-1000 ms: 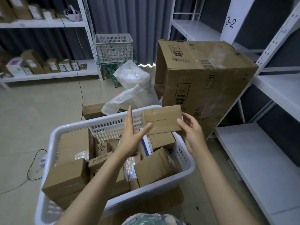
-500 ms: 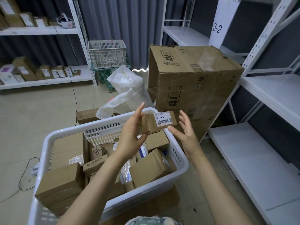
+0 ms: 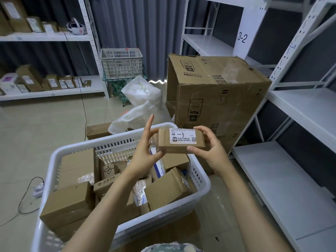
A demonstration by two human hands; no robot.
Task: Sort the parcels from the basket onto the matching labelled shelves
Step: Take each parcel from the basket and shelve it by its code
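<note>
Just above the far rim of the basket (image 3: 72,148), I hold a parcel (image 3: 181,140) level, long axis crosswise, its "4-3" label facing me. My left hand (image 3: 143,153) pinches the left end, one finger raised; my right hand (image 3: 211,151) curls round the right end. A steady two-handed hold lets me read it; the nearby sign (image 3: 242,37) says 3-2, no match.

Head camera looks forward and down — close over the basket (image 3: 112,140), shelves (image 3: 272,188) beyond.
</note>
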